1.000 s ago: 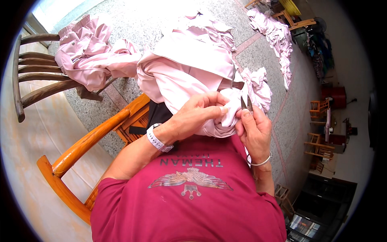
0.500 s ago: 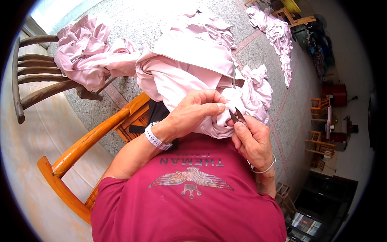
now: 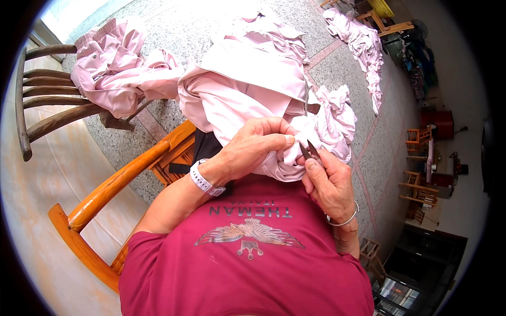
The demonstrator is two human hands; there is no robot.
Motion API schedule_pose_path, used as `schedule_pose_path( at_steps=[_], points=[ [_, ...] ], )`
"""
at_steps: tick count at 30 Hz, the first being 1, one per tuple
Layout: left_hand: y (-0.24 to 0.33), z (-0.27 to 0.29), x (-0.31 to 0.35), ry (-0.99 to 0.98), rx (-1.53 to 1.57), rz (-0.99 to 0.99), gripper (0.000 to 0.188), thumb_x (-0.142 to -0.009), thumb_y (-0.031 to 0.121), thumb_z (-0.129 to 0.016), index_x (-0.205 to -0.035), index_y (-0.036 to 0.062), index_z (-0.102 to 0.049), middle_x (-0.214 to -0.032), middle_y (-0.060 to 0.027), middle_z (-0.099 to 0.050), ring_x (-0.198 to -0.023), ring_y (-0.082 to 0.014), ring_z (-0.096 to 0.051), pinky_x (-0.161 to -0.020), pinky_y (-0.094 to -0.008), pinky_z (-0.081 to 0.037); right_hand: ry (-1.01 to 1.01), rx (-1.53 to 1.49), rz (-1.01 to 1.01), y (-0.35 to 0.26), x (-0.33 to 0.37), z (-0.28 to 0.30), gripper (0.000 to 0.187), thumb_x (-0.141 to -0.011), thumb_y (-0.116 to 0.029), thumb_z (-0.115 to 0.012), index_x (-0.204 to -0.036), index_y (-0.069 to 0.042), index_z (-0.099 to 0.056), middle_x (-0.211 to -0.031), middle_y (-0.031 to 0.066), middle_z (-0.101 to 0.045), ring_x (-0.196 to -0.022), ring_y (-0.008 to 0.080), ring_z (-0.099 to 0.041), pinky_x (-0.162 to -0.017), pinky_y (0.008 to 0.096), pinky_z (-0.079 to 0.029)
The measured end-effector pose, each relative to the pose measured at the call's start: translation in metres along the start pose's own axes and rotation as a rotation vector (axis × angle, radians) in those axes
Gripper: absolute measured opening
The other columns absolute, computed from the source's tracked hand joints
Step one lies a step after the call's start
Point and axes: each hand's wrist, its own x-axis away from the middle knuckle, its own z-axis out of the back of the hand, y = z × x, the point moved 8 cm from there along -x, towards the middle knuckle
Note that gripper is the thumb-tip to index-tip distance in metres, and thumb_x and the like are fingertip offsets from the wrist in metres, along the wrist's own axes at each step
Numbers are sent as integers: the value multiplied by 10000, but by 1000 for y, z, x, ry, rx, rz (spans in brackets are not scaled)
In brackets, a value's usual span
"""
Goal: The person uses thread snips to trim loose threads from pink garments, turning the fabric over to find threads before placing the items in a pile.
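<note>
A pale pink garment [image 3: 247,79] lies bunched across my lap and spreads away in front of me. My left hand [image 3: 258,141] pinches a bit of its cloth between thumb and forefinger. Just to the right, my right hand [image 3: 332,181] is closed around small thread snips [image 3: 311,151]. Their two dark, pointed blades stand slightly apart and point up toward the cloth by my left fingertips. Whether a loose thread is in the pinch is too small to make out.
More pink clothing [image 3: 113,73] hangs over a dark wooden chair [image 3: 50,95] at the left. A long pink heap [image 3: 358,47] lies at the far right. Beside my left arm is an orange wooden armrest [image 3: 121,174]. Speckled floor [image 3: 174,31] lies beyond; small wooden stools [image 3: 419,187] stand right.
Almost nothing differs. My right hand and the snips have shifted very slightly; my left hand keeps its pinch in the same place.
</note>
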Motion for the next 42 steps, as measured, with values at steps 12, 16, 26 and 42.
schedule_pose_path(
  at_steps=[12,16,26,42],
  points=[
    [-2,1,-1,-9,15,-6,134,-931,81,-613,-1035,-3,-619,-990,-27,-642,-905,-86,-598,-829,-244,-487,1,-26,-3,0,1,-1,213,-1019,-134,-498,-1032,28,-635,-584,-3,-524,-516,54,-455,-482,231,-355],
    [-2,0,-1,-5,16,4,133,-927,72,-613,-1035,-4,-619,-993,-27,-642,-902,-86,-597,-828,-244,-487,1,-26,1,1,1,-1,213,-1019,-135,-498,-1032,27,-636,-584,-3,-527,-513,54,-454,-479,231,-356],
    [1,-2,1,-4,24,6,124,-926,84,-629,-1018,2,-632,-973,-16,-640,-882,-68,-577,-808,-228,-471,-4,6,11,0,-1,-1,193,-1010,-119,-508,-1026,26,-635,-584,-3,-530,-510,53,-456,-475,233,-354],
    [0,-8,1,66,-155,-22,160,-971,194,-627,-995,36,-621,-897,29,-615,-799,-33,-543,-726,-202,-458,169,4,126,3,-18,6,200,-1027,-152,-499,-936,-12,-609,-598,-27,-529,-491,38,-420,-448,225,-321]
  ],
)
